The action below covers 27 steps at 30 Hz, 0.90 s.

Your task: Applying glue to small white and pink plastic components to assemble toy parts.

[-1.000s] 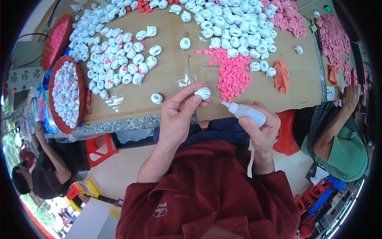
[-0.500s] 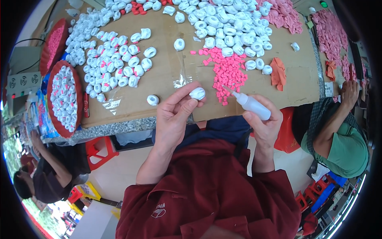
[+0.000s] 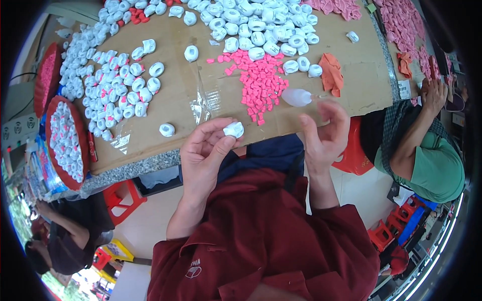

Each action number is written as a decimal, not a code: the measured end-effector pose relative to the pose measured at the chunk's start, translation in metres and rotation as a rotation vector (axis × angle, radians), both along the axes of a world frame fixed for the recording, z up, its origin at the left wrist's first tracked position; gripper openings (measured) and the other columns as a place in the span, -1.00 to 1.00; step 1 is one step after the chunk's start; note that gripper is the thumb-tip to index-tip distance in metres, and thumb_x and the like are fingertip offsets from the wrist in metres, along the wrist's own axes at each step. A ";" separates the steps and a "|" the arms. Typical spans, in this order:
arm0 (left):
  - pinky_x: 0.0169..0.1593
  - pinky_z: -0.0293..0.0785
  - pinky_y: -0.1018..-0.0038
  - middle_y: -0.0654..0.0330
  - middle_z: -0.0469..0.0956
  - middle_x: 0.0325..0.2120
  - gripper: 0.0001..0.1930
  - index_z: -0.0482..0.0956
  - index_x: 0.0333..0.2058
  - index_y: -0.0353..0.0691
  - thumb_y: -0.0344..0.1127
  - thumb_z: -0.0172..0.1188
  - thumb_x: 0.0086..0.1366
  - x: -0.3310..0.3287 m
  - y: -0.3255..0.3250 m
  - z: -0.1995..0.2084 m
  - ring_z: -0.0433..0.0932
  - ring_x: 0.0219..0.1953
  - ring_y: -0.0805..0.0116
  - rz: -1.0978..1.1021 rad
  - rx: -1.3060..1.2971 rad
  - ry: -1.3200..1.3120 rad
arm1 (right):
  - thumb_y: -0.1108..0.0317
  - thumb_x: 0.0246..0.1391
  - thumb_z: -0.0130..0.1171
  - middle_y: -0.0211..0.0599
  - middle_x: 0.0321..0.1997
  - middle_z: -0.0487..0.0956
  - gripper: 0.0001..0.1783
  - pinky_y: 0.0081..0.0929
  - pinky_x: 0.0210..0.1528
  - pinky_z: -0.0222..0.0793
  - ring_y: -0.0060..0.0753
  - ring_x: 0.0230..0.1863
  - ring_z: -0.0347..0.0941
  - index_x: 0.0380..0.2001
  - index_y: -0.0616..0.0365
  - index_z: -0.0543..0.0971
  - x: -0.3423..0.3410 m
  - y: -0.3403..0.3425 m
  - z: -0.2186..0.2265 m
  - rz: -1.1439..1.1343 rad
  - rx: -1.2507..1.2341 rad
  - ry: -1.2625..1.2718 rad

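Observation:
My left hand (image 3: 202,153) pinches a small white rounded plastic piece (image 3: 233,130) between thumb and fingertips, just above the table's near edge. My right hand (image 3: 324,138) holds nothing, its thumb and fingers apart and curved. Just beyond it, a translucent white squeeze bottle (image 3: 296,97) with a thin nozzle lies on its side, nozzle toward the right. Against the bottle's left is a spread of small bright-pink pieces (image 3: 256,88). A single white piece (image 3: 167,130) sits on the cardboard left of my left hand.
White pieces (image 3: 256,24) are heaped at the back; others with pink bits (image 3: 118,88) lie at left beside red trays (image 3: 83,150). An orange cloth-like scrap (image 3: 331,75) lies right of the bottle. Co-workers sit at both sides; one's hand (image 3: 434,95) is at far right.
My right hand has let go of the squeeze bottle, which now lies on the table. My left hand still holds the white piece. The view has shifted, so the table appears further left.

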State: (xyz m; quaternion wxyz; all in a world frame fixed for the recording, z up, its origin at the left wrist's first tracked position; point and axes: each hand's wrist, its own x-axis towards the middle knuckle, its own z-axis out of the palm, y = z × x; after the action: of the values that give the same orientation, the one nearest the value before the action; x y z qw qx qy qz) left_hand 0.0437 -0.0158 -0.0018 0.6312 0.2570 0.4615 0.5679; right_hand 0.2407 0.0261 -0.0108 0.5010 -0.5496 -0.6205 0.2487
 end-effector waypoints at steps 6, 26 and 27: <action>-0.18 0.45 0.54 0.07 0.48 -0.24 -0.74 0.41 -0.15 -0.39 -0.55 0.07 0.14 0.002 -0.002 -0.001 0.50 -0.28 0.39 -0.019 0.003 0.070 | 0.61 -0.31 0.23 -0.33 -0.46 0.46 -0.82 -0.53 -0.40 0.26 -0.34 -0.44 0.36 -0.50 0.21 0.55 -0.022 -0.005 0.008 0.267 0.049 -0.330; -0.23 0.40 0.61 0.15 0.44 -0.24 -0.75 0.45 -0.15 -0.40 -0.59 0.02 0.16 0.005 -0.003 -0.001 0.45 -0.32 0.47 -0.083 0.057 0.196 | 0.58 0.02 0.00 -0.25 -0.37 0.47 -0.91 -0.65 -0.25 0.31 -0.57 -0.32 0.39 -0.35 0.30 0.38 -0.029 -0.015 0.025 0.496 -0.420 0.172; -0.10 0.42 0.55 0.12 0.45 -0.22 -0.74 0.42 -0.14 -0.43 -0.57 0.02 0.16 0.005 -0.003 -0.001 0.47 -0.20 0.40 -0.093 0.050 0.186 | 0.57 0.03 -0.01 -0.25 -0.38 0.47 -0.90 -0.66 -0.25 0.31 -0.58 -0.32 0.40 -0.34 0.31 0.37 -0.029 -0.015 0.025 0.493 -0.437 0.172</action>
State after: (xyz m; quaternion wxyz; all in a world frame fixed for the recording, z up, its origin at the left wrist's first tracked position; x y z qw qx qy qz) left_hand 0.0487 -0.0193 -0.0027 0.6048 0.3454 0.4915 0.5229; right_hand 0.2113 0.0114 0.0138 0.3466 -0.4545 -0.6223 0.5348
